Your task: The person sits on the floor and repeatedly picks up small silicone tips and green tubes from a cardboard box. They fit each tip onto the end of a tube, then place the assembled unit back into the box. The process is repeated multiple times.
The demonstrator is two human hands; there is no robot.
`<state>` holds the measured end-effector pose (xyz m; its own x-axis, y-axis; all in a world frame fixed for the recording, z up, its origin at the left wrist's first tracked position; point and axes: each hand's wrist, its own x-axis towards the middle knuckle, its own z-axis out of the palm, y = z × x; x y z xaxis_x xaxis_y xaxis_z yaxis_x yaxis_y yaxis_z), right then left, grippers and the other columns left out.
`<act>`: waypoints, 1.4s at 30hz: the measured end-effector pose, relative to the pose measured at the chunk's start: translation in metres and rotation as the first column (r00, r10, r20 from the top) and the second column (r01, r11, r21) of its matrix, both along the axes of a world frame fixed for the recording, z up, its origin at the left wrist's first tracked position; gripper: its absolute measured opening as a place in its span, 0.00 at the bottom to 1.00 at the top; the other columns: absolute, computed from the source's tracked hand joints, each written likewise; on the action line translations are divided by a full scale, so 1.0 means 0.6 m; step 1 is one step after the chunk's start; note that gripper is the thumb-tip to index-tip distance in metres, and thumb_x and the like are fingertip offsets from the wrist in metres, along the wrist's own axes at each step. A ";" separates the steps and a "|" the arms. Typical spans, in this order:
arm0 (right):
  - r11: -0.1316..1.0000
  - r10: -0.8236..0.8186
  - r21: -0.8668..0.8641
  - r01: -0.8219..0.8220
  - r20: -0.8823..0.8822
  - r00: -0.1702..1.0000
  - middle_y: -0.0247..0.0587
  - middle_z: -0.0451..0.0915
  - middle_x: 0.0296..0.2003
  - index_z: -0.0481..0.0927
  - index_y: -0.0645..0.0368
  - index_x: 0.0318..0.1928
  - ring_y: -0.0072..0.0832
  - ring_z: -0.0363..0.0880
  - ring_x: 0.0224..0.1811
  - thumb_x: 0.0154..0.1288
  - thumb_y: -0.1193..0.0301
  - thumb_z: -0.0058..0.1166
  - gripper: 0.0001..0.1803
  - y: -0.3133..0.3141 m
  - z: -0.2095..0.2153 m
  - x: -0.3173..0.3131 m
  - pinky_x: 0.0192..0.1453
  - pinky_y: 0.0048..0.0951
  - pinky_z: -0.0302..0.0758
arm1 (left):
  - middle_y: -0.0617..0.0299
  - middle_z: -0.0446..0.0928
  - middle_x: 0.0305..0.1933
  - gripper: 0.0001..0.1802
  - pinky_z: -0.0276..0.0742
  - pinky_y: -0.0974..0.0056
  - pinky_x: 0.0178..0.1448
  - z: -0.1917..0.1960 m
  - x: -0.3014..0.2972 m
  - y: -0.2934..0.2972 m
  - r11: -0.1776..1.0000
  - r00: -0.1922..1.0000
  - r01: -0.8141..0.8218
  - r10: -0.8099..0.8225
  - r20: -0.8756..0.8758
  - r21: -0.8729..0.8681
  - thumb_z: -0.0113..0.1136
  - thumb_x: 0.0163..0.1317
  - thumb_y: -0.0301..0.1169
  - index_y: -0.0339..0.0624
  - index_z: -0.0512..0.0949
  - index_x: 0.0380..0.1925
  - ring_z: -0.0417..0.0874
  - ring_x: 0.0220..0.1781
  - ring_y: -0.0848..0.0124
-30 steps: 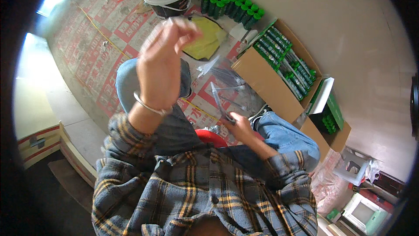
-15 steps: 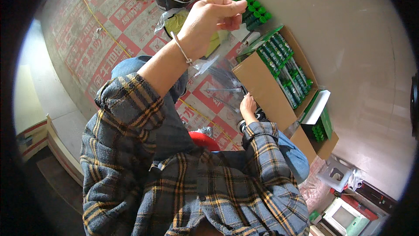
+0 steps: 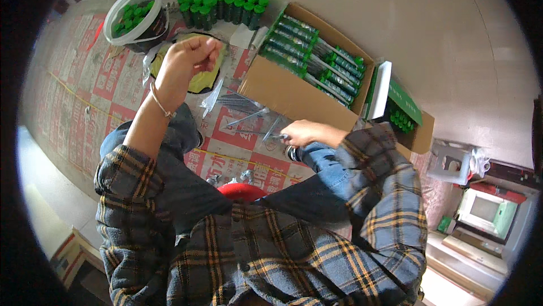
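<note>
So the left hand point(image 3: 185, 64) is up in the air, in front of the yellow pad with the dark edge point(image 3: 202, 81) from this angle, fingers curled in with the thumb up against the index finger; can't tell if there's something tiny pinched in there. There's a pale bracelet point(image 3: 160, 101) on that wrist. The right hand point(image 3: 304, 132) is lower down, near the right knee, fingers closed on a slim grey item point(image 3: 283, 136), too small for me to say what exactly. Just left of it, some thin grey sticks point(image 3: 240, 103) lie on the red-and-white printed floor sheet point(image 3: 116, 74), next to a bit of clear plastic film point(image 3: 211, 101). Past the right hand sits an open cardboard box point(image 3: 300, 92) packed with rows of dark green tubes point(image 3: 293, 40). More green-capped bottles point(image 3: 222, 5) stand grouped by the wall, and the white-rimmed black bucket point(image 3: 151, 30) left of them has green caps point(image 3: 133, 16) showing inside. Oh, and a red stool point(image 3: 240, 192) peeks out between the legs.
</note>
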<state>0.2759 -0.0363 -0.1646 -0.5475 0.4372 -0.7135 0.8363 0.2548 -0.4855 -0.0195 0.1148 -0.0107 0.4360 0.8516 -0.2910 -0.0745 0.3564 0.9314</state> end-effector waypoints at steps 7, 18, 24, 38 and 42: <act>0.807 -0.526 -0.282 0.519 0.057 0.849 0.32 0.80 0.26 0.79 0.56 0.43 0.19 0.77 0.25 0.66 0.67 0.52 0.09 -0.047 0.086 0.237 0.29 0.24 0.74 | 0.62 0.80 0.34 0.15 0.76 0.66 0.39 -0.179 0.050 -0.081 0.786 0.732 0.619 -0.581 -0.355 -0.010 0.54 0.69 0.38 0.36 0.79 0.43 0.79 0.34 0.73; -0.952 -0.291 0.040 0.305 -0.439 -0.850 0.28 0.67 0.19 0.75 0.55 0.30 0.21 0.64 0.19 0.67 0.59 0.55 0.14 -0.449 -0.173 0.299 0.23 0.27 0.60 | 0.46 0.69 0.65 0.27 0.64 0.52 0.70 -0.501 0.262 -0.321 -0.084 -0.176 0.982 -0.711 -0.681 -0.167 0.53 0.60 0.34 0.42 0.70 0.61 0.68 0.67 0.51; -0.941 -0.060 -0.333 0.052 0.012 -0.998 0.42 0.75 0.26 0.72 0.62 0.37 0.34 0.74 0.23 0.62 0.67 0.58 0.12 -0.511 -0.431 0.213 0.25 0.39 0.68 | 0.46 0.69 0.65 0.27 0.63 0.52 0.71 -0.610 0.287 -0.296 -0.012 -0.139 0.982 -0.720 -0.680 -0.188 0.53 0.60 0.34 0.43 0.70 0.62 0.67 0.68 0.51; -0.873 -0.321 0.485 0.060 -0.476 -0.819 0.48 0.79 0.38 0.73 0.66 0.47 0.43 0.78 0.38 0.61 0.64 0.58 0.20 -0.570 -0.375 0.448 0.44 0.40 0.74 | 0.46 0.64 0.69 0.30 0.65 0.54 0.70 -0.728 0.200 -0.195 0.333 -0.064 0.898 -0.552 -0.832 -0.289 0.55 0.60 0.35 0.45 0.67 0.64 0.64 0.71 0.51; -0.994 -0.113 0.087 0.072 -0.792 -0.600 0.40 0.78 0.38 0.74 0.64 0.46 0.27 0.77 0.38 0.67 0.71 0.54 0.11 -0.537 -0.176 0.599 0.41 0.28 0.74 | 0.46 0.69 0.65 0.27 0.67 0.52 0.68 -0.708 0.234 -0.198 0.367 -0.229 0.806 -0.528 -0.818 -0.463 0.55 0.60 0.35 0.45 0.70 0.61 0.67 0.68 0.51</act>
<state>0.6353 -0.3586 -0.2703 0.9285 -0.3692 0.0399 -0.0971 -0.3451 -0.9335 0.1208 -0.0041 -0.4357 0.4282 0.3052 -0.8506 0.8122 -0.5427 0.2142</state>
